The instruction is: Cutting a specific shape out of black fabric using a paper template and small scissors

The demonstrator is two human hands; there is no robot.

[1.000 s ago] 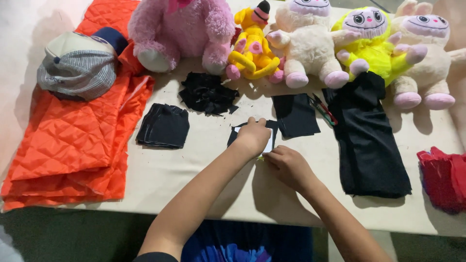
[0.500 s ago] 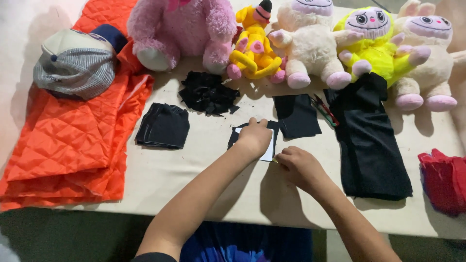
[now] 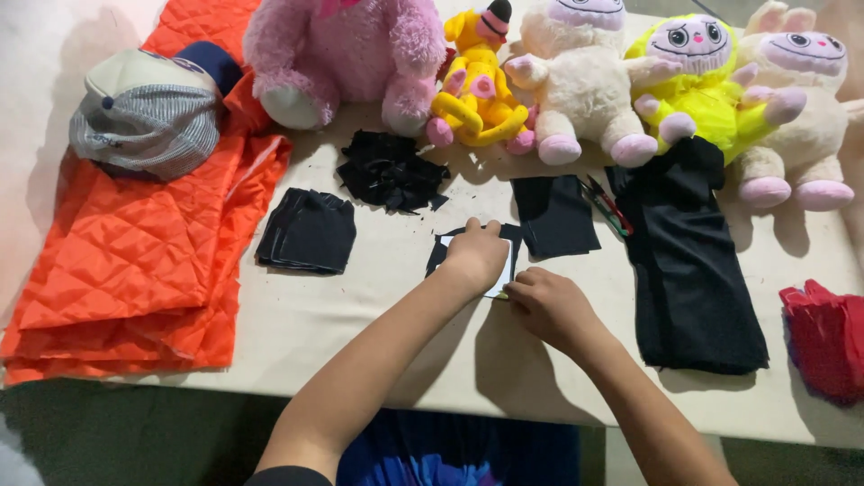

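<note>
The left hand [image 3: 477, 256] lies flat, fingers together, pressing a small white card template [image 3: 504, 274] onto a small black fabric square [image 3: 438, 256] at table centre. The right hand [image 3: 549, 306], at four o'clock of the template, is closed on something at the template's lower corner; the item is too small to identify. A stack of cut black fabric pieces [image 3: 306, 231] lies at nine o'clock, a long black cloth [image 3: 688, 261] at three o'clock, plush toys at twelve. Judgement: steady downward pressure keeps the template from slipping; tracing should hug its edge.
</note>
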